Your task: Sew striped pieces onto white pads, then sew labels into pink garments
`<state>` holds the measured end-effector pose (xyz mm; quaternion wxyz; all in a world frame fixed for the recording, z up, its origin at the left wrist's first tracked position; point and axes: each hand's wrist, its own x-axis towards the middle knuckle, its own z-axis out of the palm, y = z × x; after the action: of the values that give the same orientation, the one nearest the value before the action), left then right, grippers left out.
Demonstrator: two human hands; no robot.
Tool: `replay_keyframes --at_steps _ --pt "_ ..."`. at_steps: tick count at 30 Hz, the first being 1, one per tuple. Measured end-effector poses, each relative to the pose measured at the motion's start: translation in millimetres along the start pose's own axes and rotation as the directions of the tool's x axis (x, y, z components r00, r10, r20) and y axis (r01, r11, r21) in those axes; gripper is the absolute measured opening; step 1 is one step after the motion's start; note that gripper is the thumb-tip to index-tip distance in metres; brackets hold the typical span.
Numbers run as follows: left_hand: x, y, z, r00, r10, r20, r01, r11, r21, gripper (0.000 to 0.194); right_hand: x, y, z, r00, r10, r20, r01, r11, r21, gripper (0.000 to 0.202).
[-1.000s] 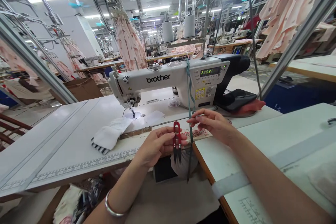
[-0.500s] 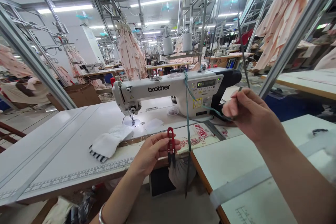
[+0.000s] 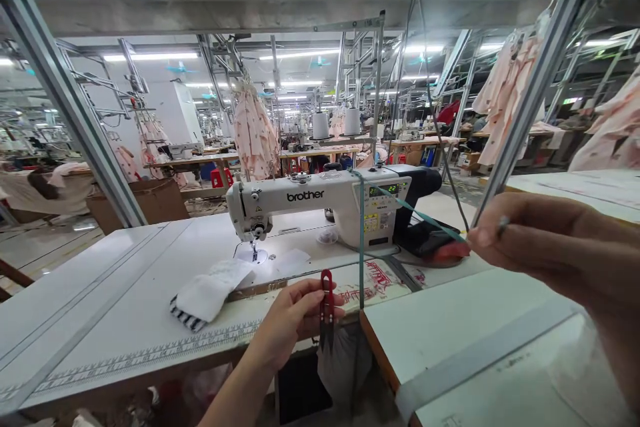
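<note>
Two hands are at work: the left hand (image 3: 289, 320) pinches red thread snips (image 3: 327, 307), blades pointing down; the right hand (image 3: 530, 233) pinches a green ribbon (image 3: 425, 217) that runs back to the sewing machine (image 3: 325, 203) beyond the snips. Left of the machine's needle, white cloth (image 3: 213, 293) lies on the white table (image 3: 115, 287). Farther out, pink garments (image 3: 255, 130) hang under strip lights.

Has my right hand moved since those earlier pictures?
Yes. Your right hand has moved to the right, from in front of the sewing machine to out past its dark end.
</note>
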<state>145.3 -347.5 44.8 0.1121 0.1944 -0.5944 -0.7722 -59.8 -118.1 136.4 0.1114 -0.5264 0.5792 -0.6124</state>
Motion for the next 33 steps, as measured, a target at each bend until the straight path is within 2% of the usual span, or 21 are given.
replay_keyframes --at_steps 2,5,7,9,12,16,20,26,33 --pt "-3 0 -0.5 1.0 -0.002 -0.008 0.002 1.0 -0.001 0.027 0 -12 6 0.99 0.01 0.138 0.0 0.997 -0.074 0.01" --pt "-6 -2 -4.2 1.0 0.024 -0.001 -0.024 1.0 -0.015 0.027 5 -20 26 0.928 0.088 0.362 -0.056 0.994 -0.098 0.013" --pt "-7 -2 -7.0 0.999 0.034 0.0 -0.034 0.999 -0.023 0.027 11 -17 44 0.882 0.169 0.441 -0.13 0.985 -0.117 0.019" --pt "-8 -2 -7.7 0.998 0.056 -0.002 -0.056 0.998 -0.016 0.028 18 -9 61 0.876 0.225 0.426 -0.186 0.974 -0.13 0.025" --pt "-9 0 -3.3 0.992 0.126 0.003 -0.126 0.992 0.02 0.032 25 10 83 0.902 0.269 0.339 -0.241 0.963 -0.123 0.026" --pt "-12 2 5.2 0.985 0.172 0.021 -0.172 0.985 0.01 0.037 28 34 100 0.875 0.36 0.323 -0.36 0.931 -0.063 0.02" --pt "-12 0 8.8 0.968 0.241 0.073 -0.239 0.97 -0.035 0.037 28 47 107 0.852 0.405 0.331 -0.42 0.907 -0.028 0.021" --pt "-11 -4 15.2 0.947 0.3 0.114 -0.296 0.954 -0.051 0.036 28 48 113 0.815 0.458 0.355 -0.489 0.872 -0.005 0.026" --pt "-9 -8 18.6 0.921 0.368 0.129 -0.36 0.93 -0.077 0.039 27 53 111 0.81 0.496 0.313 -0.52 0.854 -0.007 0.026"
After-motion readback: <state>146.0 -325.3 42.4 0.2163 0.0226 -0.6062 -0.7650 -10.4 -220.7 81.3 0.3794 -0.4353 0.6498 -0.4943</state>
